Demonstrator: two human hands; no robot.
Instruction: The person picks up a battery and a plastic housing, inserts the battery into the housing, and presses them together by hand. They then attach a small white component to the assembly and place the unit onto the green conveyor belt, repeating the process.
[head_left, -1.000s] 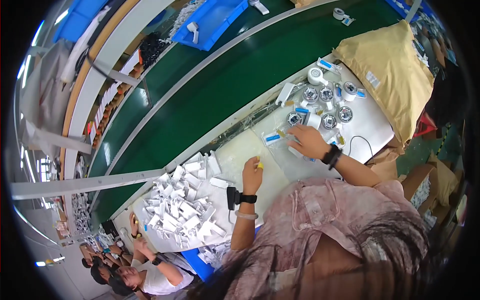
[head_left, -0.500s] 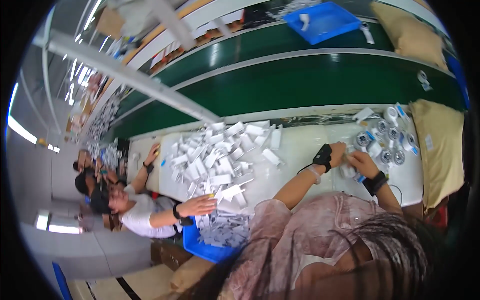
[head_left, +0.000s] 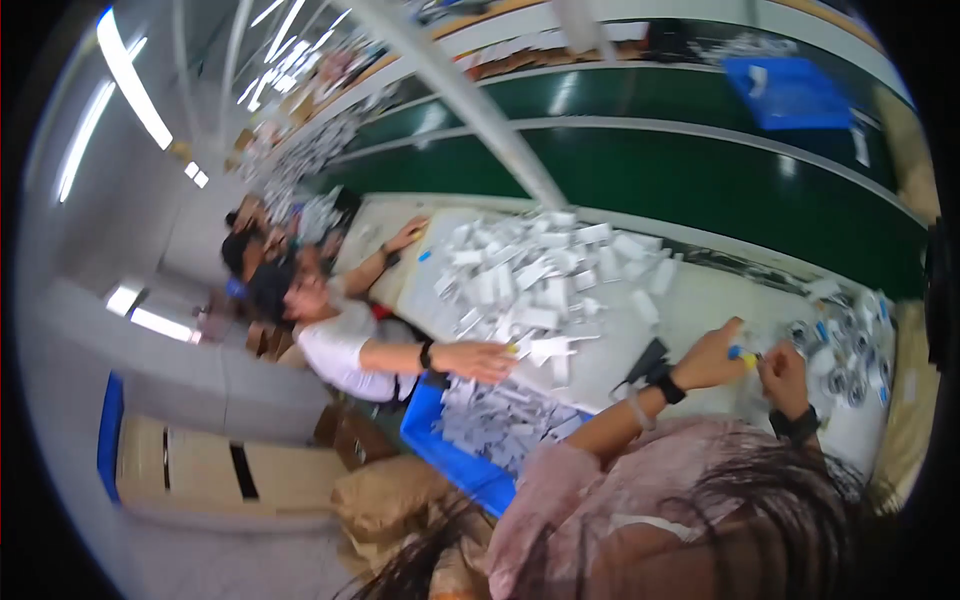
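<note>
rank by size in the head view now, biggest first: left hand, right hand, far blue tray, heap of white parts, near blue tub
1. Heap of white parts
2. Near blue tub, as far as it shows
3. Far blue tray
4. Left hand and right hand: too alike to rank

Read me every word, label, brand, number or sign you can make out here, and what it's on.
None can be read.
White parts in the pile: no legible print.
Round parts at right: too small and blurred.
Left hand and right hand: nothing readable on them.
Brown bag: too blurred.
</note>
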